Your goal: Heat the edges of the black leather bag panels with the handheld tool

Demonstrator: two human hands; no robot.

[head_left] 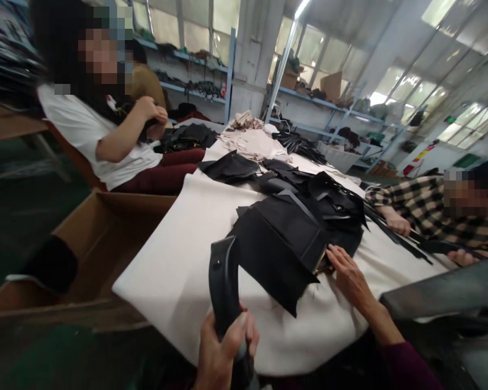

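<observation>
My left hand [223,344] is closed around a curved, glossy black strap-like piece [223,271], held upright near the table's front edge. A small stud or hole shows near its top end. To the right, my right hand [350,273] has its fingers stretched out, touching the edge of a flat black panel [276,233] that looks like leather or fabric. A gold-coloured strip, perhaps a zipper, shows along that edge by my fingertips. The panel lies on top of other black pieces [337,200] on the white-covered table [158,254]. My right thumb is hidden.
An open cardboard box [117,216] stands left of the table, with a dark piece inside. A seated person in a white shirt [77,124] is beyond it. Another person in a checked shirt [423,200] handles black strips on the right. Pale pieces [252,138] lie farther back.
</observation>
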